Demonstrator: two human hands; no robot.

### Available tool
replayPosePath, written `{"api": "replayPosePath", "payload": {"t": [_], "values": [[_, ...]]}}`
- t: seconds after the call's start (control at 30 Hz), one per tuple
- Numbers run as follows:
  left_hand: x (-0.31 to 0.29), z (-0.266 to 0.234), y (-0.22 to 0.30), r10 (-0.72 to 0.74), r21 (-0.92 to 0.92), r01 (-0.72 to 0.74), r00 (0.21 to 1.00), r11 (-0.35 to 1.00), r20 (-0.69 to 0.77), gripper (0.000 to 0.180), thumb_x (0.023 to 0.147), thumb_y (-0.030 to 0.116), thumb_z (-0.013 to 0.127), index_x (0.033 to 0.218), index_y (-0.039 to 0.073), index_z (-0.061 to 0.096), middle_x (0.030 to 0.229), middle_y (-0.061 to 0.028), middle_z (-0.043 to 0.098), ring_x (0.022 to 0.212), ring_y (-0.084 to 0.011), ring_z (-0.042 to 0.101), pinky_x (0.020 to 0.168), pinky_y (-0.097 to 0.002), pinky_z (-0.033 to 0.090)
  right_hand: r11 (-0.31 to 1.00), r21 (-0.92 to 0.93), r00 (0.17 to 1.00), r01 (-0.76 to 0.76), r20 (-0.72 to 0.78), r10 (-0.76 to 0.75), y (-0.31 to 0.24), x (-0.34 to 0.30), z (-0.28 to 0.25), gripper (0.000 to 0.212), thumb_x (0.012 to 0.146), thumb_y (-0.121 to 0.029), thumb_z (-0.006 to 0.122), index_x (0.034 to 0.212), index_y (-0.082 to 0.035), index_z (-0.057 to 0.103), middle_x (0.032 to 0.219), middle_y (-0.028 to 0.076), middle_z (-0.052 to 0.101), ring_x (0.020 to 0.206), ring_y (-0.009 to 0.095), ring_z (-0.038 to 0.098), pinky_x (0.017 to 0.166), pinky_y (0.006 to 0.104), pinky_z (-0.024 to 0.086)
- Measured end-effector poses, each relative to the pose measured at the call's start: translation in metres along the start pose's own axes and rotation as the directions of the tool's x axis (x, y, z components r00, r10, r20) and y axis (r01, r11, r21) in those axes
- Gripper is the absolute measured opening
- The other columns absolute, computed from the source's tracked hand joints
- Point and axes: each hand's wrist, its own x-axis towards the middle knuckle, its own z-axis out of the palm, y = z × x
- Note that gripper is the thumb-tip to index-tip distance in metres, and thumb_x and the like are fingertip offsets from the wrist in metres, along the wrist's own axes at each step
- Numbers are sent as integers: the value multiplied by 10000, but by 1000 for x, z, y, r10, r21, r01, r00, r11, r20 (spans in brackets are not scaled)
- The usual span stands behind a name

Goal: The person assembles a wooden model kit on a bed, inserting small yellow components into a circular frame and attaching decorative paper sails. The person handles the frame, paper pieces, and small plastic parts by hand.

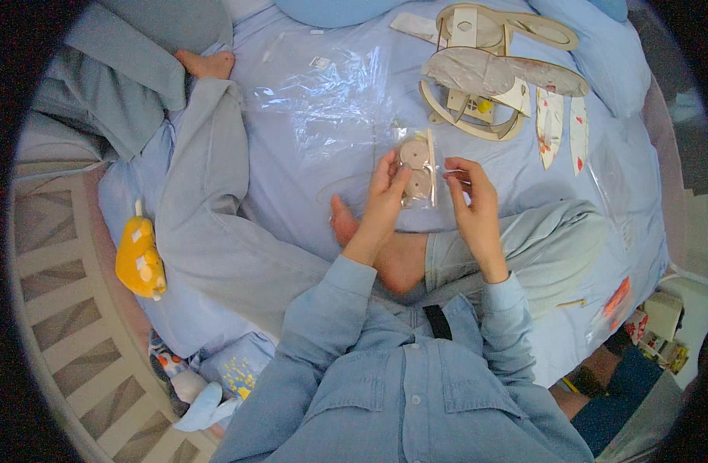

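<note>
A small clear plastic bag (417,168) with two round wooden discs and a thin wooden stick inside is held up between both hands. My left hand (382,202) grips the bag's left side, fingers against the discs. My right hand (471,199) pinches the bag's right edge with thumb and fingertips. Both hands hover above my crossed legs and bare foot (385,251) on the pale blue bedsheet (292,185).
A half-built wooden model (493,73) with curved frames lies at the back right, two painted wooden pieces (560,131) beside it. A large clear plastic sheet (323,92) covers the bed's middle. A yellow plush toy (140,261) lies at the left, more toys at the lower left.
</note>
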Motion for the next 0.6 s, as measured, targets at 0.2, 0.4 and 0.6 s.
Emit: {"api": "replayPosePath", "payload": {"t": [0.2, 0.4, 0.6], "values": [[-4, 10, 0, -91, -236, 107, 993, 966, 78, 473, 1022, 139, 505, 1464, 81, 348, 1302, -94, 560, 1122, -162, 584, 909, -288, 498, 960, 103, 966, -260, 39, 257, 16, -5, 1, 174, 969, -53, 554, 1123, 5, 612, 886, 102, 669, 791, 172, 646, 711, 303, 520], [-6, 22, 3, -167, -381, 205, 977, 902, 131, 549, 992, 180, 572, 1469, 100, 312, 1282, -115, 547, 1135, -193, 580, 908, -317, 508, 958, 63, 959, -278, 81, 273, 23, -6, -8, 113, 966, -109, 600, 988, 1, 603, 790, 68, 638, 731, 116, 587, 668, 269, 482], [-11, 27, -6, -115, 39, 112, 989, 993, 95, 697, 905, 182, 706, 1462, 79, 299, 1231, -106, 552, 1165, -194, 546, 940, -325, 488, 982, 77, 983, -173, 72, 167, 26, -6, -11, 125, 983, -115, 580, 954, 5, 565, 799, 73, 642, 709, 120, 594, 660, 265, 480]]}}
